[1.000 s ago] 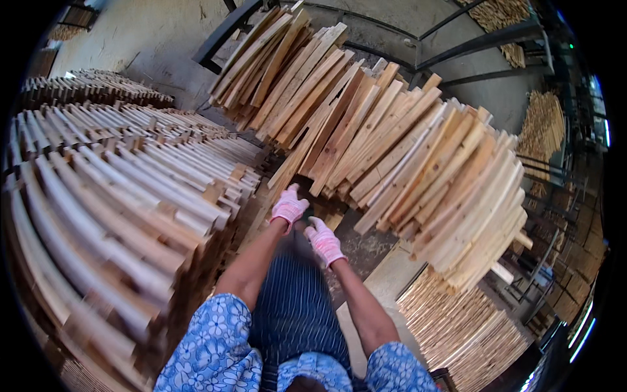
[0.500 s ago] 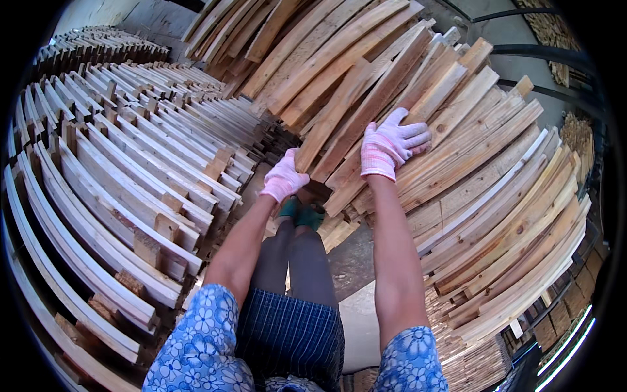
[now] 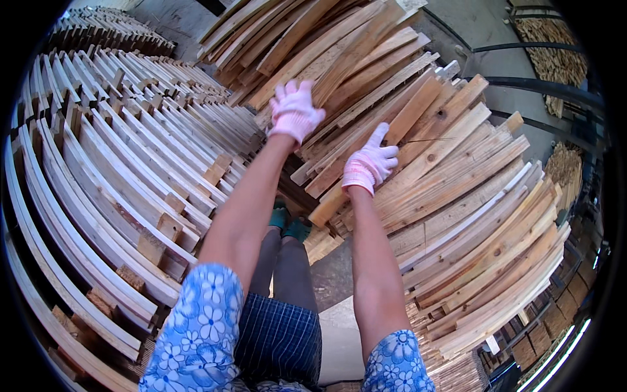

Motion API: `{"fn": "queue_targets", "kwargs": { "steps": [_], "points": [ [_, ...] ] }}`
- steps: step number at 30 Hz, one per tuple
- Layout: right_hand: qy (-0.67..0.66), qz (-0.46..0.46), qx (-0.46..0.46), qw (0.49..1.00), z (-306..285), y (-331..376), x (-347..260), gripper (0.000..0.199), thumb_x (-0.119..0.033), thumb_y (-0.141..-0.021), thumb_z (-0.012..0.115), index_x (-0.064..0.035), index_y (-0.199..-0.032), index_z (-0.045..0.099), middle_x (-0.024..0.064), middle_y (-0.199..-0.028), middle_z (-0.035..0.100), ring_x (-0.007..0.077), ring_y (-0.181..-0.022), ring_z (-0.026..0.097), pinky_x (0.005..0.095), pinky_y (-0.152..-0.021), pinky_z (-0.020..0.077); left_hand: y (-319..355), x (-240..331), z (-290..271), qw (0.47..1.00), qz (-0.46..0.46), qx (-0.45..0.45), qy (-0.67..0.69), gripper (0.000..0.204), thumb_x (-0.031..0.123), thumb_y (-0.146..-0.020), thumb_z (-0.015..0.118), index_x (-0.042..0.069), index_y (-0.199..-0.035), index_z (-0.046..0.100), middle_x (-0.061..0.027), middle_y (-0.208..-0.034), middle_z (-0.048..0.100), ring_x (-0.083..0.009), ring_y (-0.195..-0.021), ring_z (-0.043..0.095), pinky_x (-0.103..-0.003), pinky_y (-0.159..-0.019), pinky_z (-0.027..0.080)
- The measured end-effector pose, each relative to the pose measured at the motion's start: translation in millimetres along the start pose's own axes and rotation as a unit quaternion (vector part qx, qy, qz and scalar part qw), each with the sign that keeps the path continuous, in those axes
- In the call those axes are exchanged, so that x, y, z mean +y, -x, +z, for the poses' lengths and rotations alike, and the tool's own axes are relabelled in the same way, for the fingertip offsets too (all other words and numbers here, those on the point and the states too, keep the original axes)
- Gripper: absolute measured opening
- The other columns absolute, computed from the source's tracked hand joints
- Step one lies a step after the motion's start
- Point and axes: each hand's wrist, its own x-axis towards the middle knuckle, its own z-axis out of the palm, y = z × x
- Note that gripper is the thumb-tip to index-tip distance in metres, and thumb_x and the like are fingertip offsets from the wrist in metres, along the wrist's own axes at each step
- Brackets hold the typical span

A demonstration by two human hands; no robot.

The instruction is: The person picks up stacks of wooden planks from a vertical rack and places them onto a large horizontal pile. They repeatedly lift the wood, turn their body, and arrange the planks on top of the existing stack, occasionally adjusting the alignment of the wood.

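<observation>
My left hand (image 3: 295, 112), in a pale pink knit glove, is raised at the near side of the far stack of boards (image 3: 313, 55). Its fingers are spread and nothing is in them. My right hand (image 3: 371, 162), gloved alike, lies over a narrow wooden board (image 3: 416, 108) on top of the nearer pile (image 3: 450, 173). The thumb points forward along the wood and the other fingers bend over toward its right side. Below the wrist, the near end of a board juts toward me. The fingertips' underside is hidden.
On the left, long pale boards (image 3: 117, 196) are stacked in layers with small wooden spacer blocks (image 3: 151, 248) between them. Dark curved bars (image 3: 542, 88) stand at the right. My feet in green shoes (image 3: 297, 228) are on the floor between the stacks.
My left hand has left the near board end and moved forward and up, its fingers opening. My right hand has shifted slightly left and nearer, its fingers drawing in from spread.
</observation>
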Motion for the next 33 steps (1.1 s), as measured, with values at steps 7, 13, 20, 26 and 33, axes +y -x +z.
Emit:
{"fn": "queue_targets", "kwargs": {
  "steps": [7, 13, 20, 26, 33],
  "points": [
    [-0.274, -0.017, -0.005, 0.962, -36.6, 21.8, 11.3, 0.095, -0.005, -0.084, 0.066, -0.0338, -0.162, 0.022, 0.0229, -0.134, 0.045, 0.0427, -0.119, 0.054, 0.0513, -0.098, 0.0516, -13.6, -59.4, 46.1, 0.994, 0.046, -0.091, 0.029, 0.106, 0.07, -0.087, 0.063, 0.005, -0.161, 0.024, -0.0268, -0.159, 0.036, -0.0461, -0.147, 0.032, -0.048, -0.123, 0.026],
    [-0.505, -0.028, 0.016, 0.862, -56.5, -36.4, -61.8, 0.093, -0.027, -0.086, 0.072, -0.0128, -0.162, 0.019, 0.0353, -0.143, 0.039, 0.0515, -0.125, 0.051, 0.0527, -0.105, 0.0449, -30.3, -42.9, 14.8, 0.988, 0.03, -0.146, 0.045, 0.102, 0.062, -0.086, 0.069, 0.004, -0.16, 0.028, -0.0266, -0.158, 0.038, -0.0416, -0.146, 0.038, -0.046, -0.12, 0.033],
    [-0.592, 0.105, -0.102, 0.793, 28.2, -3.6, -70.8, 0.109, -0.052, -0.087, 0.072, 0.0039, -0.159, 0.012, 0.0341, -0.162, 0.023, 0.0448, -0.15, 0.028, 0.0465, -0.122, 0.0286, -45.5, -38.1, 2.1, 0.973, -0.073, -0.212, 0.057, 0.101, 0.074, -0.088, 0.059, 0.001, -0.156, 0.037, -0.0245, -0.158, 0.042, -0.0377, -0.145, 0.043, -0.043, -0.118, 0.035],
    [-0.663, 0.205, -0.186, 0.696, -5.5, -22.2, -84.6, 0.111, -0.053, -0.082, 0.078, 0.0028, -0.16, 0.021, 0.0322, -0.159, 0.027, 0.0425, -0.145, 0.037, 0.0459, -0.117, 0.0355, -57.3, -64.1, -7.6, 0.953, -0.033, -0.247, 0.172, 0.094, 0.073, -0.095, 0.048, 0.004, -0.157, 0.037, -0.0165, -0.161, 0.04, -0.0298, -0.148, 0.04, -0.042, -0.121, 0.031],
    [-0.683, -0.086, -0.249, 0.681, -1.1, -16.4, -112.9, 0.083, -0.053, -0.098, 0.061, 0.0087, -0.151, 0.041, 0.0281, -0.155, 0.044, 0.0349, -0.144, 0.043, 0.0374, -0.118, 0.032, -105.4, -118.5, 25.9, 0.938, 0.003, -0.285, 0.197, 0.075, 0.045, -0.107, 0.046, -0.006, -0.158, 0.026, -0.019, -0.165, 0.029, -0.0264, -0.151, 0.032, -0.032, -0.125, 0.024]
  ]
}}
